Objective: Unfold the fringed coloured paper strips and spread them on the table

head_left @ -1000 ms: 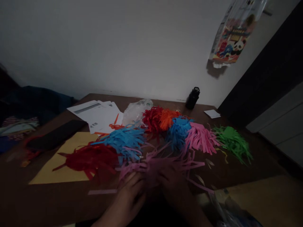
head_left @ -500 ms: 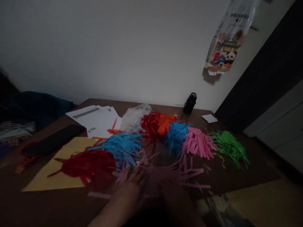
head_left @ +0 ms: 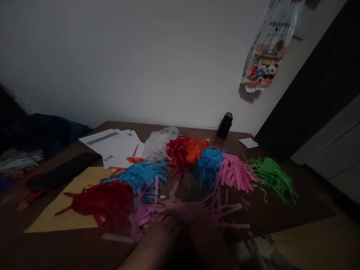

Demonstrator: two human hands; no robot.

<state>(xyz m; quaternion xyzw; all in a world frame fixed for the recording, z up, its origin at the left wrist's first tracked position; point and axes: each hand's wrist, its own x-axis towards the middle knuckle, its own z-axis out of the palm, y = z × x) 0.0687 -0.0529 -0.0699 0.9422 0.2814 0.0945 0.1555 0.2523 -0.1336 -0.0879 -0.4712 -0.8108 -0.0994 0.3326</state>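
Note:
A pale pink-purple sheet of fringed paper lies at the table's near edge, its cut strips spread to both sides. My left hand is on its near edge, fingers curled down and closed on the paper. Close beside it, my right hand touches the same sheet; its fingers are lost in shadow and blur. To the left sits a red fringed paper bunch, with a light blue fringed bunch behind it.
Beyond are more fringed bunches: dark red, orange, blue, pink and green. Yellow paper, white printed sheets, a clear plastic bag and a black bottle also lie about.
My left hand has moved right and nearer to me, close to the right hand. The left strips of the pink-purple paper now stand more bunched and partly raised.

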